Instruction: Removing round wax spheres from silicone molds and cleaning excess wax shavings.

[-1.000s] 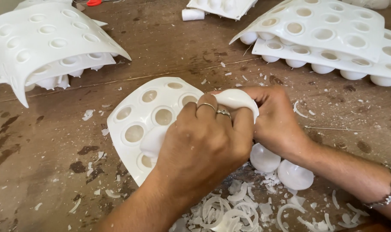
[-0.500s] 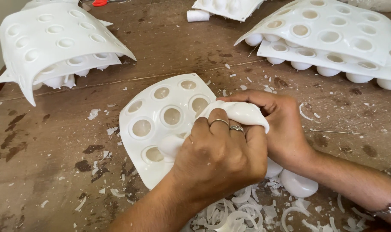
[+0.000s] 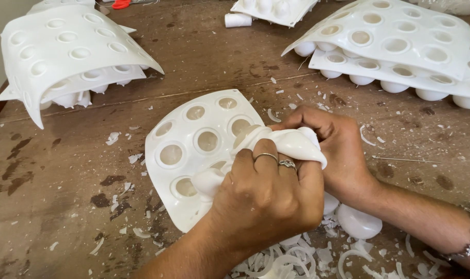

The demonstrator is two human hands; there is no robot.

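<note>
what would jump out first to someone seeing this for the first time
Two hands at the centre: the left hand, with rings, and the right hand both grip and bend a corner of a white flexible mould sheet with round cavities. White trimmings litter the worn wooden table below them, and more mould sheets are stacked at upper right and curled at upper left.

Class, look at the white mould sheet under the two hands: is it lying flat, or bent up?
Bent up. Both hands curl the white mould sheet's near edge upward; its far part lies on the wooden table.

Both hands, left hand (image 3: 266, 199) and right hand (image 3: 338, 150), clench close together.
</note>
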